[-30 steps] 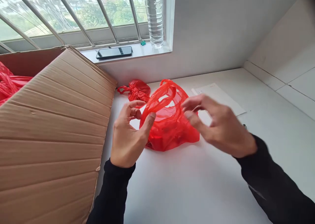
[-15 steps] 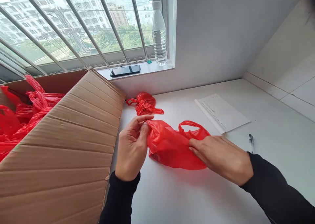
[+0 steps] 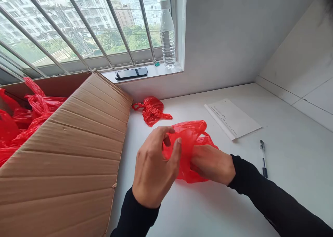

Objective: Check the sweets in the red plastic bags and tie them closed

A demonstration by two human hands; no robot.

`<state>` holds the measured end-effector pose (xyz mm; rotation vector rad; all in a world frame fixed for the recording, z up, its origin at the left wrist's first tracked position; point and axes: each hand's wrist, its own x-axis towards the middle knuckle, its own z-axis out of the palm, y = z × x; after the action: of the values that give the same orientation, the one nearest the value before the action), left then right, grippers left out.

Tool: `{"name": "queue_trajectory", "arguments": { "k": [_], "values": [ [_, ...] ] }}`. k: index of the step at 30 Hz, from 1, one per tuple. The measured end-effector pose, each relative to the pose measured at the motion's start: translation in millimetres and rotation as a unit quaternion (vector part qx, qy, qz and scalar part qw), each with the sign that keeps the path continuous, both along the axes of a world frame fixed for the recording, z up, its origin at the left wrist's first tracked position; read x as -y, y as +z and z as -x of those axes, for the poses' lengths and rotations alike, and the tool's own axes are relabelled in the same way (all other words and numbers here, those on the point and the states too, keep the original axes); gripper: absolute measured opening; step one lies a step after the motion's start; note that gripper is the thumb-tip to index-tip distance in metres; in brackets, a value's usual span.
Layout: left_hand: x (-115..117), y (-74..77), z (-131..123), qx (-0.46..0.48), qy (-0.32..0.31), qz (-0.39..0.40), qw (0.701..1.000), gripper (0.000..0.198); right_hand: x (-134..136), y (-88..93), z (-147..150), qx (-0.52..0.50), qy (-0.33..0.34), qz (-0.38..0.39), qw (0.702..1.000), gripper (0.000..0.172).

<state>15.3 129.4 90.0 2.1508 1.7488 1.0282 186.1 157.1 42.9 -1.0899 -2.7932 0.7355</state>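
A thin red plastic bag (image 3: 185, 160) is bunched up above the white tabletop, one loop handle showing on its right side. My left hand (image 3: 156, 167) is at the bag's left edge, thumb and fingers apart in a curve, the fingertips close to or touching the film. From the right, my right hand (image 3: 214, 163) reaches into the bag's folds. Its fingers are hidden by the red film, so their grip does not show. Behind the bag lies a second crumpled red plastic bag (image 3: 153, 111), near the wall.
To the left stands a cardboard box (image 3: 78, 136) holding several red bags (image 3: 39, 105). On the windowsill are a phone (image 3: 131, 73) and a water bottle (image 3: 168, 39). A paper booklet (image 3: 234, 119) and a pen (image 3: 263, 159) lie on the table (image 3: 291, 195) at right.
My right hand has moved left, its fingers going into the bag's folds. My left thumb and fingers have parted from their pinch on the bag's left end, and the bag is bunched more upright.
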Motion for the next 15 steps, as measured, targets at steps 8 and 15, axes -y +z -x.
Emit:
{"name": "queue_trajectory", "arguments": {
  "k": [8, 15],
  "values": [
    [-4.8, -14.6, -12.4, -0.091, -0.04, 0.088, 0.991, 0.009, 0.6, -5.1, 1.3, 0.071, -0.032, 0.041, 0.996, 0.012],
    [1.5, 5.7, 11.4, 0.026, 0.009, 0.109, 0.994, 0.009, -5.7, -1.9, -7.9, 0.13, -0.177, -0.01, 0.976, 0.01]
  ]
}}
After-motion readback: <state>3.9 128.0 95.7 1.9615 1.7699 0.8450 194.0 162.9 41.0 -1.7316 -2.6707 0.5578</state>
